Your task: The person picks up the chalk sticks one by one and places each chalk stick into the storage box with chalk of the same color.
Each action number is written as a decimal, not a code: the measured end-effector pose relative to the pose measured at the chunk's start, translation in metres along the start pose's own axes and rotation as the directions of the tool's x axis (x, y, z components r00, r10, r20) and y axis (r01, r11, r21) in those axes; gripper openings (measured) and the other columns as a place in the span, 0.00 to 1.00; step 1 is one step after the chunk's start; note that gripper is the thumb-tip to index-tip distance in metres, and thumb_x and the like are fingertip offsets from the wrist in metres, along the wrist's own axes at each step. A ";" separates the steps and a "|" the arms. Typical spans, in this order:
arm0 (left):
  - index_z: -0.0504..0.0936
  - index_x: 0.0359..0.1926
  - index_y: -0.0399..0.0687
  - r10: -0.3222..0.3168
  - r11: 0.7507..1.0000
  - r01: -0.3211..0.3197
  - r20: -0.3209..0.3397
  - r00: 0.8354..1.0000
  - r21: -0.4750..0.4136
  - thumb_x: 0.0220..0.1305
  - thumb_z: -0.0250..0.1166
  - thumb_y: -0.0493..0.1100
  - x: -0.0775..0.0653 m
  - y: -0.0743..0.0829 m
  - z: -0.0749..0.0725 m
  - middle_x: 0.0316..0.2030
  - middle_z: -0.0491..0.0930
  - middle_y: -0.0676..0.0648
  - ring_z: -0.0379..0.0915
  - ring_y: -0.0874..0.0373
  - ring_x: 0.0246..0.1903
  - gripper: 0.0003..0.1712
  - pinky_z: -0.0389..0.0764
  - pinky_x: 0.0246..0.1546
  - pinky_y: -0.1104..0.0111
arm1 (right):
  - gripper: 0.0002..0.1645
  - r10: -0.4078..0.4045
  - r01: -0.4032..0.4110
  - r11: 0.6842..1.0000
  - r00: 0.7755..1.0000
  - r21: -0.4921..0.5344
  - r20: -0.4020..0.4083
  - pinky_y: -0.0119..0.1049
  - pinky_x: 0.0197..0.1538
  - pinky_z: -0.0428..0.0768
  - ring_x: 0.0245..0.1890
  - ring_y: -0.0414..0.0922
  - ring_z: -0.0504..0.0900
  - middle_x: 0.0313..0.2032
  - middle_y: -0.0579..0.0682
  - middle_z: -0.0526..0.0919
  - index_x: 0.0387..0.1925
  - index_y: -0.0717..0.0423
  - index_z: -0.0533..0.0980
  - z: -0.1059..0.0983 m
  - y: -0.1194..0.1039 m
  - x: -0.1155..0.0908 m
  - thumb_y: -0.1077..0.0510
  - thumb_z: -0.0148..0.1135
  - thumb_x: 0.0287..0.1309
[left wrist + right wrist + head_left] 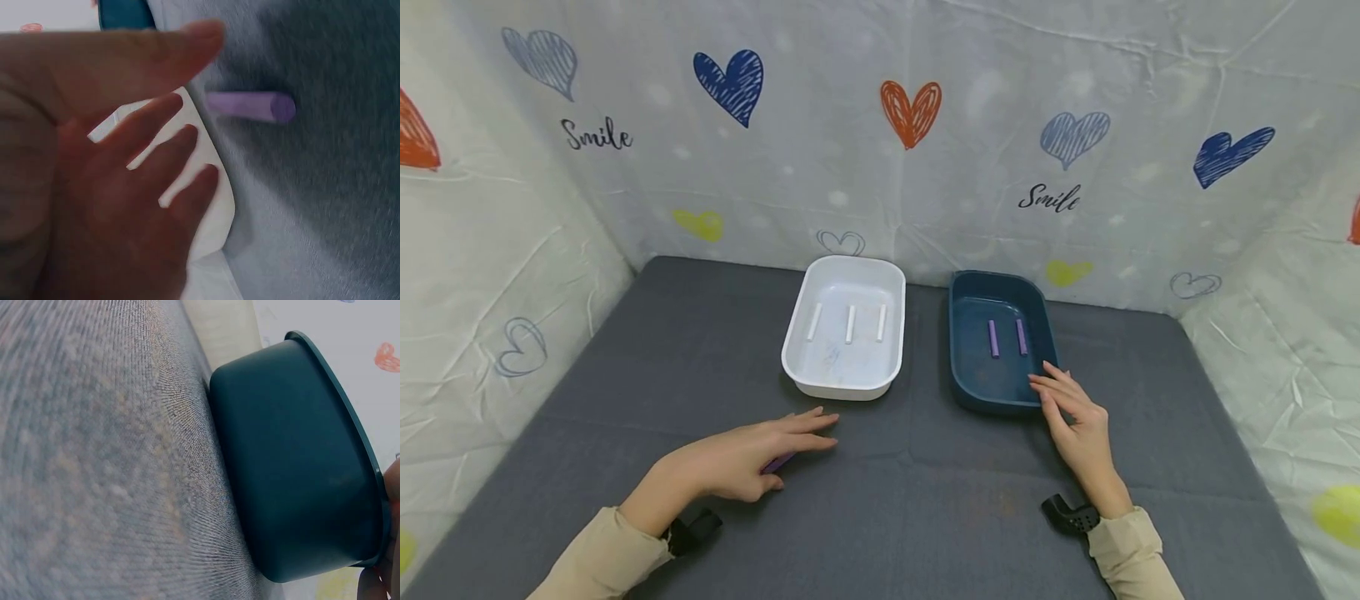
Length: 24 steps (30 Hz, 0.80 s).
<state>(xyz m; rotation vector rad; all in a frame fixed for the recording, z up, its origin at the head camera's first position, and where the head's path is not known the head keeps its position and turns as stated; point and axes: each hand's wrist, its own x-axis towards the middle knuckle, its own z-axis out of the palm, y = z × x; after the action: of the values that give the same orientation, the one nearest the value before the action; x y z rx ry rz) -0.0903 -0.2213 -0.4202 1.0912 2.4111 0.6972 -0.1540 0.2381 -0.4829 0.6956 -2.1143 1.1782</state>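
Observation:
My left hand (pixel 741 458) hovers palm-down over a purple chalk stick (pixel 250 106), its fingers spread and extended. The chalk lies on the grey cloth in the left wrist view, apart from the thumb and fingers; in the head view the hand mostly hides it. At the near right corner of a dark blue tray (pixel 1000 398) is my right hand (pixel 1078 421), with loosely extended fingers right at the rim. Inside that tray lie two purple chalk sticks (pixel 993 339). A white tray (pixel 842 385), beyond the left hand, contains three white chalk sticks (pixel 850 325).
Both trays stand side by side toward the back of the grey cloth-covered table (pixel 925 517), with a gap between them. Behind and beside the table hangs a white sheet (pixel 820 167) printed with hearts. Each wrist wears a black camera mount (pixel 694 532).

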 end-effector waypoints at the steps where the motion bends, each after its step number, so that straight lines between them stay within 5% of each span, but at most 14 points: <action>1: 0.66 0.73 0.51 -0.036 0.999 0.037 0.028 0.999 -0.027 0.49 0.62 0.18 -0.001 -0.001 -0.001 0.77 0.50 0.47 0.41 0.46 0.76 0.50 0.70 0.58 0.64 | 0.15 0.002 -0.002 1.000 1.000 0.000 0.003 0.41 0.72 0.61 0.59 0.59 0.78 0.44 0.62 0.86 0.41 0.67 0.85 0.000 0.003 -0.001 0.79 0.63 0.54; 7: 0.64 0.74 0.52 -0.130 0.981 0.144 0.107 0.986 -0.131 0.42 0.58 0.11 -0.003 -0.005 -0.005 0.78 0.48 0.52 0.38 0.47 0.76 0.58 0.67 0.54 0.69 | 0.14 0.006 -0.006 1.000 1.000 0.005 0.006 0.43 0.72 0.62 0.60 0.57 0.78 0.45 0.63 0.86 0.42 0.66 0.86 -0.001 0.008 -0.003 0.76 0.63 0.56; 19: 0.68 0.72 0.48 -0.110 0.980 0.121 0.078 0.991 -0.159 0.45 0.60 0.13 -0.005 -0.012 -0.010 0.76 0.54 0.49 0.45 0.46 0.75 0.51 0.67 0.57 0.69 | 0.13 0.012 -0.012 1.000 1.000 0.006 0.007 0.43 0.72 0.62 0.60 0.57 0.78 0.45 0.61 0.86 0.42 0.66 0.86 -0.001 0.008 -0.002 0.76 0.63 0.57; 24: 0.71 0.70 0.44 -0.092 0.986 0.099 0.055 0.994 -0.132 0.49 0.69 0.21 -0.004 -0.015 -0.012 0.73 0.60 0.48 0.52 0.47 0.73 0.45 0.69 0.62 0.63 | 0.12 0.018 -0.018 1.000 1.000 0.002 0.009 0.44 0.71 0.62 0.60 0.57 0.77 0.45 0.60 0.86 0.42 0.67 0.85 -0.001 0.007 -0.002 0.75 0.62 0.57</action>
<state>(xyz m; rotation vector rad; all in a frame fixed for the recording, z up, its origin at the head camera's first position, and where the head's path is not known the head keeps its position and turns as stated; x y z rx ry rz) -0.1029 -0.2361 -0.4189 0.9218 2.3217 0.7797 -0.1568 0.2426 -0.4875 0.6851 -2.1309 1.1899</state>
